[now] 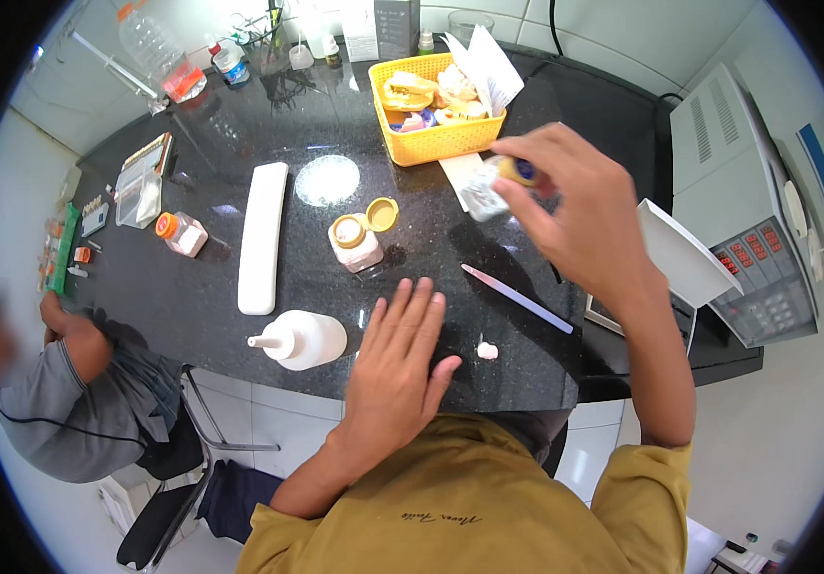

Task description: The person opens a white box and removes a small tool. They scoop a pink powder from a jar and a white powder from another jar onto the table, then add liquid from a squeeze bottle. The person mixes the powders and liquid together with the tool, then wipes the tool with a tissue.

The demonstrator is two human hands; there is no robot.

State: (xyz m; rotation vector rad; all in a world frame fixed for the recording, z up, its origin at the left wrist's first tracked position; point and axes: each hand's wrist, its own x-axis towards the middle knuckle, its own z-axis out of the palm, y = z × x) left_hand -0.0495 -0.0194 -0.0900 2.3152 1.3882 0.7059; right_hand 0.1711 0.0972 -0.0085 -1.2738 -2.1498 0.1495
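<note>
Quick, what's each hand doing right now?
Left hand: open, holding nothing, laid palm-down on the black counter.
Right hand: closed around a clear container, blurred, its details unclear.

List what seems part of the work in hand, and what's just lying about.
Likely in use:
clear container, in the right hand
open jar, near the left hand
slim tool

Apparently just lying about:
yellow basket
orange-capped jar
long white case
</note>
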